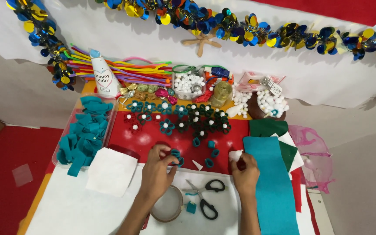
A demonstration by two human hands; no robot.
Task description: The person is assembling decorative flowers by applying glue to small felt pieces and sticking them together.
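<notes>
Nearest to me on the white sheet (66,204) lie a roll of clear tape (167,204) and black-handled scissors (205,198), with a small teal felt scrap (191,207) between them. From where I watch, my left hand (157,169) has its fingers pressed together around a teal felt loop (177,157), pinching it just above the red mat (153,135). My right hand (244,172) is closed on a small white glue bottle (235,155), its tip pointing left toward the loop, the two well apart. Loose teal loops (209,152) sit between both hands. Finished felt flowers (183,115) line the mat farther back, and a clear tray of teal strips (83,135) stands left.
</notes>
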